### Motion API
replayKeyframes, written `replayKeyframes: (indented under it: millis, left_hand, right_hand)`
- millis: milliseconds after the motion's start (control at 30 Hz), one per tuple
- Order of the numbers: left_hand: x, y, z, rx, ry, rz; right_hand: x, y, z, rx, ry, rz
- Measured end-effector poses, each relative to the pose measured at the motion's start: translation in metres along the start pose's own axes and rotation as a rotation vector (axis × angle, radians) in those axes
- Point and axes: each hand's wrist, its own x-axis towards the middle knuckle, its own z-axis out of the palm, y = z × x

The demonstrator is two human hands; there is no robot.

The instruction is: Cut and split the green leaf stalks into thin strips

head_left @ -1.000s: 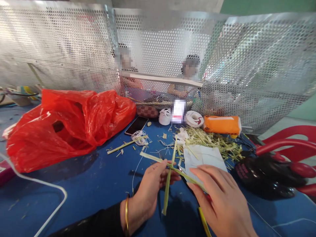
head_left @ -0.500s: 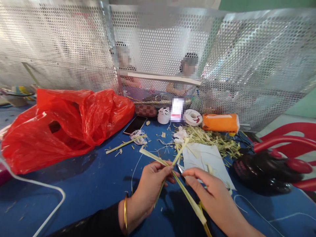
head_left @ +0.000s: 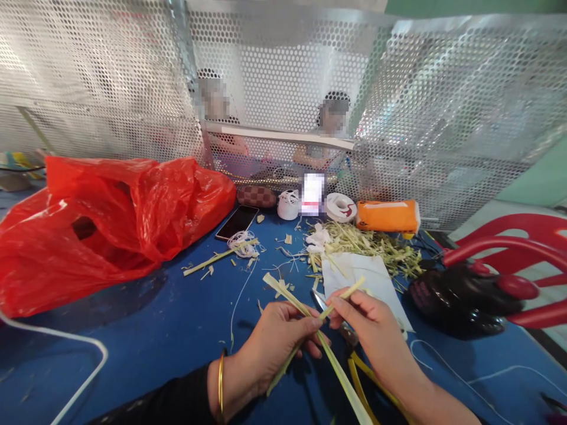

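Two pale green leaf strips cross in an X above the blue table (head_left: pixel 177 330). My left hand (head_left: pixel 270 333) is closed, pinching them where they cross. The long strip (head_left: pixel 339 363) runs from upper left to lower right. With thumb and fingertips, my right hand (head_left: pixel 381 336) grips the upper right end of the shorter strip (head_left: pixel 352 290). Under the right palm are scissors with yellow handles (head_left: pixel 359 378), their blades pointing away past the fingers. How the right hand supports the scissors is mostly hidden.
A red plastic bag (head_left: pixel 119 218) fills the left. Behind my hands lie a phone (head_left: pixel 238 222), white string (head_left: pixel 243 243), a white spool (head_left: pixel 341 206), an orange packet (head_left: pixel 387 216), leaf scraps (head_left: pixel 376 245) and white paper (head_left: pixel 354 271). A black-and-red object (head_left: pixel 460 295) stands right; two people sit beyond the perforated screen.
My right hand has moved up from beside the scissor blades to take the shorter strip's end. That strip now leans further right. The view has shifted slightly.
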Motion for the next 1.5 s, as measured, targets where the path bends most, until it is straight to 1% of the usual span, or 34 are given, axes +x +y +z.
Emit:
replayKeyframes:
  millis: [100,200,267,367,433,567,667,800,933,1000,1200,1367,1433,1500]
  left_hand:
    - [0.000,-0.002,-0.001,-0.013,-0.004,-0.005]
    - [-0.001,0.000,-0.002,-0.058,-0.011,0.016]
    - [-0.002,0.003,-0.002,-0.068,0.009,0.032]
    - [0.000,0.004,-0.002,-0.025,0.038,0.044]
    - [0.002,0.002,-0.003,0.023,0.029,0.049]
    - [0.006,-0.008,-0.004,0.065,-0.031,0.073]
    - [0.007,-0.012,-0.005,0.073,-0.036,0.079]
    - [0.006,-0.009,-0.004,0.065,-0.014,0.078]
    - [0.004,-0.002,-0.003,0.034,-0.009,0.068]
    - [0.004,-0.001,-0.003,0.036,0.000,0.094]
    - [0.003,0.001,-0.004,-0.001,0.052,0.157]
    - [-0.001,0.007,-0.002,-0.064,0.095,0.185]
    - [0.000,0.006,-0.002,-0.064,0.108,0.183]
    - [0.001,0.004,-0.002,-0.040,0.106,0.192]
  right_hand:
    - [0.001,-0.001,-0.003,-0.039,0.024,-0.021]
    - [0.003,0.001,-0.005,-0.010,0.022,-0.049]
    - [0.004,0.002,-0.005,0.022,0.001,-0.035]
    - [0.004,0.002,-0.004,0.039,-0.022,0.021]
    - [0.004,0.001,-0.003,0.041,-0.033,0.047]
    - [0.004,0.001,0.001,0.072,-0.043,0.054]
    - [0.004,0.003,0.002,0.101,-0.022,0.049]
    - [0.003,0.005,-0.002,0.079,0.038,0.007]
    - [0.005,0.004,-0.009,0.059,0.065,-0.063]
    - [0.006,0.003,-0.011,0.046,0.070,-0.089]
    - [0.007,-0.002,-0.008,0.022,-0.023,-0.056]
    - [0.005,-0.006,-0.003,0.002,-0.172,0.010]
    - [0.005,-0.005,-0.001,-0.034,-0.199,0.009]
    - [0.004,-0.002,0.001,-0.091,-0.193,-0.003]
